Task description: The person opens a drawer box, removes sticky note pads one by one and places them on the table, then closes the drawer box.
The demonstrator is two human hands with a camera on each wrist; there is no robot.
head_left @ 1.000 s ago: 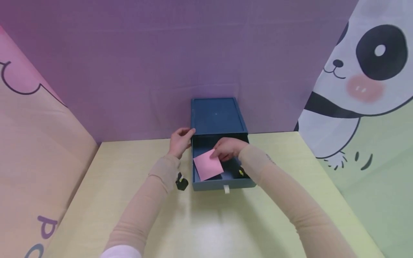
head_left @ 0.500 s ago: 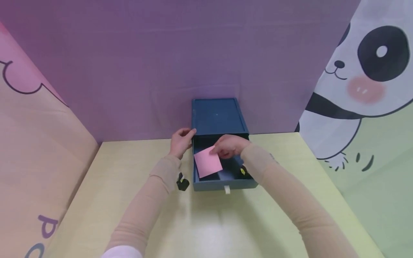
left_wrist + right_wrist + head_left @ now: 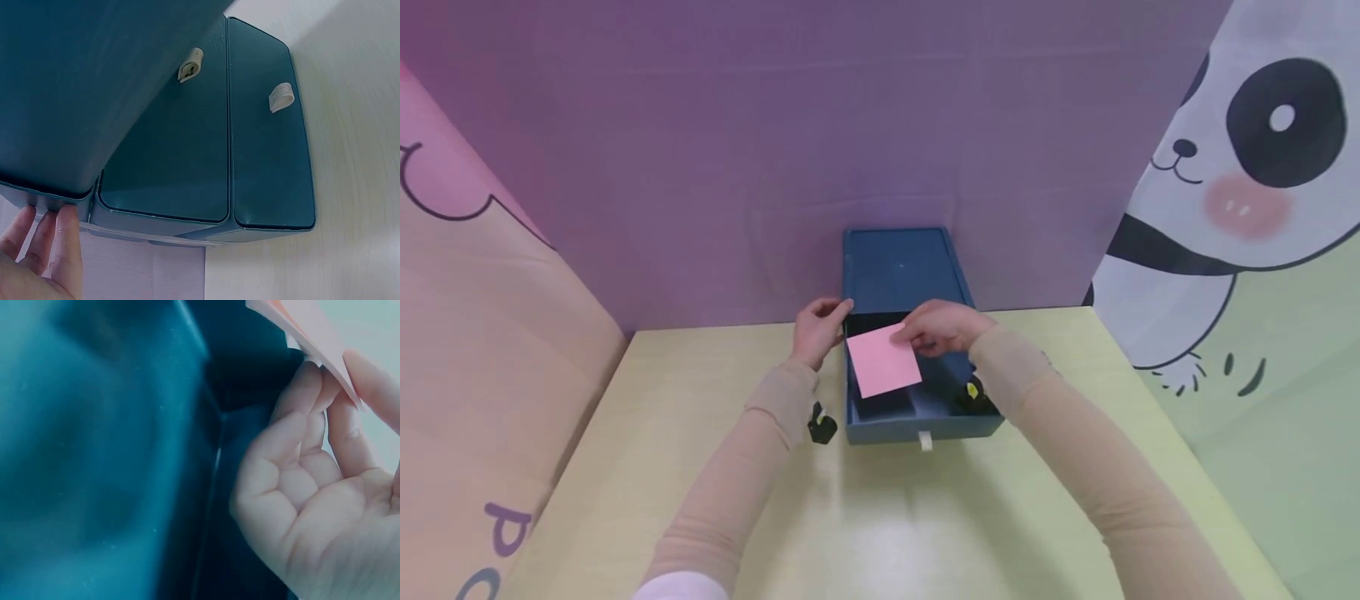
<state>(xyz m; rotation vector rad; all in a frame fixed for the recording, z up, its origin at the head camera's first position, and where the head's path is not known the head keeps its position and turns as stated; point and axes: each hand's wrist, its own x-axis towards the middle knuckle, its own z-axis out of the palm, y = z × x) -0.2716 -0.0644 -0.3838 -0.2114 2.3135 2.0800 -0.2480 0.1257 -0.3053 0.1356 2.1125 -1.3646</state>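
Observation:
My right hand pinches a pad of pink sticky notes between thumb and fingers, above the pulled-out top drawer. In the right wrist view the pad's edge shows between the thumb and the fingertips, with the other fingers curled below. My left hand rests at the left front corner of the dark blue cabinet. The left wrist view shows straight fingers touching the cabinet's side.
Below the pulled-out drawer are closed drawers with pale loop tabs. The cabinet stands on a light wood table against a purple backdrop. Black wrist devices sit by the left forearm and the right sleeve.
My right hand has risen with the pink sticky note pad, from down in the drawer to above it. The left hand stays at the cabinet corner.

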